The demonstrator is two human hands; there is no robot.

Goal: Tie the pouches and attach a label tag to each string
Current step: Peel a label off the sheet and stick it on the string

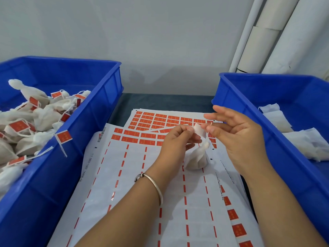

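Between the 2 hands, right over the sticker sheets, is the pouch (196, 158) being worked on. It's a small white fabric bag sitting on the top sheet, its neck already gathered and pointing up toward the fingers.

The left hand (175, 139) has its fingers curled in, pinching the top of the pouch or its string; I can't tell exactly which. The right hand (236, 132) is mostly spread, but thumb and forefinger pinch the other side of that white flap at the top, with what looks like a thin bit of string (211, 123) at the fingertips. It's too small to be sure.

My read: this is the tying step, or the very end of it, and the tag hasn't gone on this one yet. No orange sticker is visible on either hand.

Next it needs the string snugged down so the neck stays shut, then 1 orange label (149, 114) peeled off the sheet of labels (160, 120) just beyond the left hand's knuckles and folded around the string. That needs a free hand, so 1 pinch has to let go without the knot loosening.

Off to the left of the left hand, the blue bin (99, 107) holds the finished pouches (44, 118) with orange tags on them. Past the right hand, the other blue bin (231, 90) has flat untied pouches (277, 120) waiting.
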